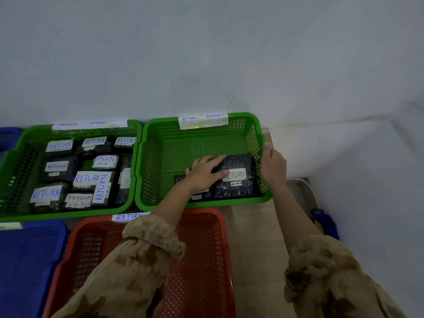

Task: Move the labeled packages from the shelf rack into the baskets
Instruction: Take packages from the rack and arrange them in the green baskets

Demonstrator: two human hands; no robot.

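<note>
Nearest, a red basket (226,237) and a blue basket (29,249) stand on a pale wood-grain surface (254,237). Beyond them, against a white wall (206,53), the right green basket (183,138) holds a dark, glossy package (238,177) with a cream label reading RETURN. The left hand (204,173) rests flat on it, fingers straight. The right hand (273,166) grips that basket's right rim. The left green basket (68,215) is filled with similar labeled packages.
</note>
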